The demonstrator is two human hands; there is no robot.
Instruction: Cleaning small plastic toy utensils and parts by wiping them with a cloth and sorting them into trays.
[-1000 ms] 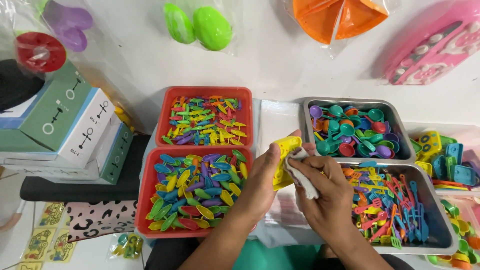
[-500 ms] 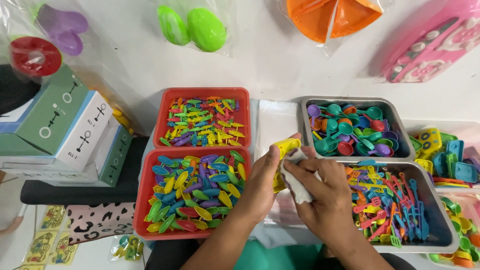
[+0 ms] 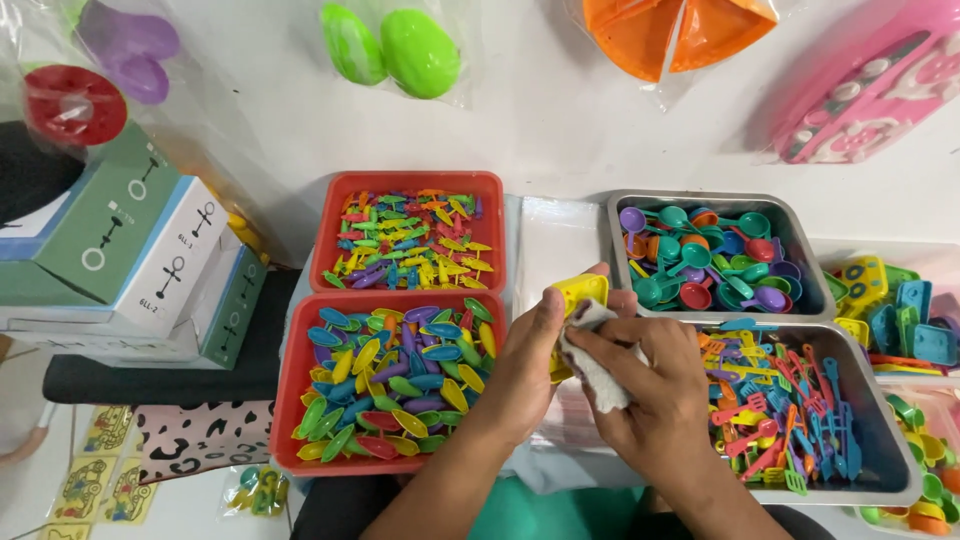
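Observation:
My left hand grips a small yellow plastic toy piece between thumb and fingers, held above the gap between the trays. My right hand presses a white cloth against the yellow piece. Just left of my hands lies a red tray of colourful leaf-shaped pieces, and behind it a second red tray of small mixed pieces. To the right, a metal tray holds toy forks and tools, and a metal tray behind it holds toy spoons.
Stacked boxes stand at the left. Bagged plastic toys hang on the white wall: green eggs, an orange piece, a pink toy. A bin of yellow and blue pieces sits far right. A sheet of plastic bags lies between the trays.
My hands have stayed in place between the trays; the right hand has shifted the cloth slightly over the yellow piece.

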